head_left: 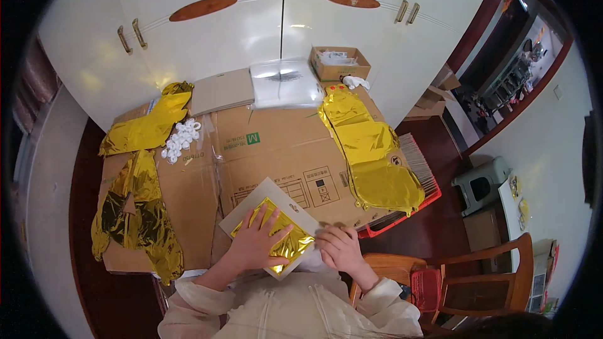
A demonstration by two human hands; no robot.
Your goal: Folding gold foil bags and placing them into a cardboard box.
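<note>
A grey card (pixel 252 206) with a hang hole lies tilted at the front edge of the cardboard-covered table. On it is a folded piece of shiny gold foil (pixel 293 242), partly covered by my left hand (pixel 256 242). That hand lies flat with its fingers spread. At the card's right edge is my right hand (pixel 339 248), its fingers curled and pressed together on the border. Whatever is under those fingertips is hidden. Flat gold foil balloons (pixel 372 150) lie along the table's right side, and crumpled gold foil (pixel 141 213) covers part of the left.
White plastic rings (pixel 182 139) form a pile at left. Grey cards (pixel 222 91), clear plastic bags (pixel 286 85) and a small cardboard box (pixel 340 63) line the back by white cabinets (pixel 251 19). A red crate of thin sticks (pixel 417 163) and a wooden chair (pixel 480 289) stand at right.
</note>
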